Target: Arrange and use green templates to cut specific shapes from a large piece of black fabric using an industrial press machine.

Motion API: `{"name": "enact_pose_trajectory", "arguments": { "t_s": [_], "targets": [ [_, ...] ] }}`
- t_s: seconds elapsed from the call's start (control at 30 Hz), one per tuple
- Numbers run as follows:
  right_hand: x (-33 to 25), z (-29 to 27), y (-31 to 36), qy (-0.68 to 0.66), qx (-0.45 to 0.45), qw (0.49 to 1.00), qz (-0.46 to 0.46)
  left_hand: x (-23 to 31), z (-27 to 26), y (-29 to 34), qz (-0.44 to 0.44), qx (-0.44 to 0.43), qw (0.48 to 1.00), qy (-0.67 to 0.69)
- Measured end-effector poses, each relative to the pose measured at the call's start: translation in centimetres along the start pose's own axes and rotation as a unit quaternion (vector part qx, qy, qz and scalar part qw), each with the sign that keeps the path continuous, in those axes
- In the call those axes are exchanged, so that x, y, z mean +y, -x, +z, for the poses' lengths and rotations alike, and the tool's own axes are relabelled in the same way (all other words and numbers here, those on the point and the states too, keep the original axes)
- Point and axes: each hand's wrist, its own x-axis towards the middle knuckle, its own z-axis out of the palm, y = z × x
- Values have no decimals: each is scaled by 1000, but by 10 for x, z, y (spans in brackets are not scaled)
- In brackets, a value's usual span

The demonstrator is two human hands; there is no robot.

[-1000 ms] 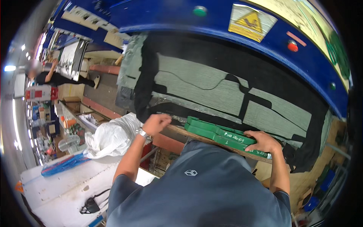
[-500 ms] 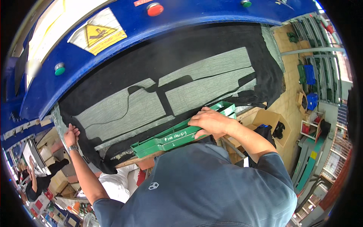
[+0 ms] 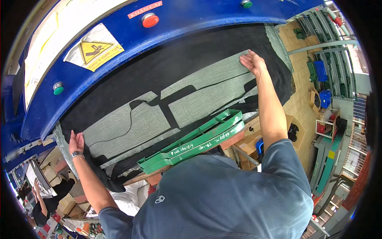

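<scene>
A wide black sheet of material [image 3: 187, 44] with cut-out openings lies in front of me, and a scored pale green board [image 3: 211, 93] shows through them. My left hand [image 3: 76, 142] is at the sheet's left edge, fingers stretched and slightly bent. At the far right corner of the openings, my right hand [image 3: 253, 62] reaches over the sheet with its fingers extended. I see nothing held in either hand. A long green cutting die [image 3: 191, 145] with white handwriting rests along the near edge, close to my body, with neither hand on it.
A blue machine beam [image 3: 195, 18] crosses the far side, with a red button [image 3: 150, 20], green buttons [image 3: 58, 88] and a yellow warning label [image 3: 94, 51]. Cardboard boxes [image 3: 294, 133] and racks [image 3: 336, 75] stand to the right. Another person [image 3: 43, 207] is at the lower left.
My right hand has let go of the green die and moved away from me to the openings' far right corner. The die stays at the near edge. My left hand has hardly moved.
</scene>
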Motion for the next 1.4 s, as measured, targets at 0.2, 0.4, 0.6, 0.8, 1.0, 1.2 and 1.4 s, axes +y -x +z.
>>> {"name": "enact_pose_trajectory", "arguments": {
  "t_s": [0.2,0.4,0.6,0.8,1.0,1.2,1.4],
  "targets": [
    [3,33,-35,-8,41,999,35,-3,-23,-25,70,47,996,18],
    [7,44,-72,18,80,995,61,-17,-3,0,150,157,976,-10],
    [-5,20,-84,-2,121,993,14,-18,49,5,197,188,961,-41],
    [24,42,-75,-103,112,982,110,-41,-4,-9,290,370,828,-306],
    [11,40,-85,-173,-25,964,199,-31,26,36,284,412,817,-286],
    [1,-13,-127,-45,-51,984,165,-27,52,32,285,352,840,-298],
    [23,62,-99,-18,73,995,64,-27,19,44,293,377,815,-327]
  ]
}}
